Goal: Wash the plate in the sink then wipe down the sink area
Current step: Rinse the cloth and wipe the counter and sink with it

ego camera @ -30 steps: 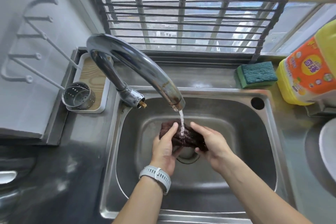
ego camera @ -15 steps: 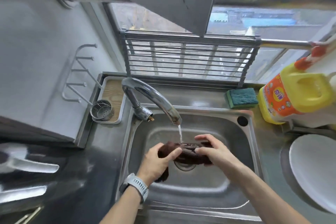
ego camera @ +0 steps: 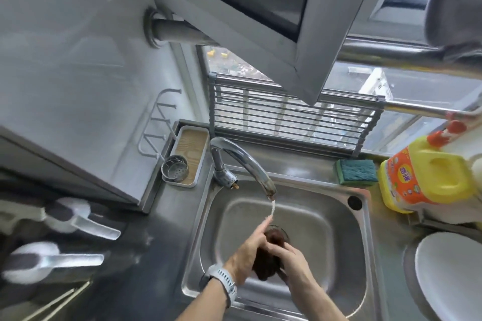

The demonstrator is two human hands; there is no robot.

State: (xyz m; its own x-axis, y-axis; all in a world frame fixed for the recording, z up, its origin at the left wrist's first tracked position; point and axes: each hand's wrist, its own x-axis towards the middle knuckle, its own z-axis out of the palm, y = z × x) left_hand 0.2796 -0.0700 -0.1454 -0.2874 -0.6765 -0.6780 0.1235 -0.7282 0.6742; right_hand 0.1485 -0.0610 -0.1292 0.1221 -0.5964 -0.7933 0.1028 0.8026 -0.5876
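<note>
A dark brown cloth (ego camera: 266, 260) is bunched up between both my hands, low over the steel sink (ego camera: 336, 250). My left hand (ego camera: 247, 253) grips its left side, forefinger stretched toward the thin water stream. My right hand (ego camera: 290, 255) curls round the cloth's right side. The chrome tap (ego camera: 242, 161) runs a thin stream that falls just beyond the cloth toward the drain. A white plate (ego camera: 448, 279) lies on the counter at the right edge, partly cut off.
A green sponge (ego camera: 357, 172) and a yellow detergent bottle (ego camera: 422, 174) stand at the sink's back right. A tray with a metal strainer cup (ego camera: 174, 168) sits back left. An open window frame (ego camera: 273, 21) hangs overhead. Blurred utensil handles (ego camera: 78, 224) lie at left.
The view has pulled back and tilted up. My hands brought the cloth nearer to me, out from under the stream, and squeezed it from a spread strip into a tight wad.
</note>
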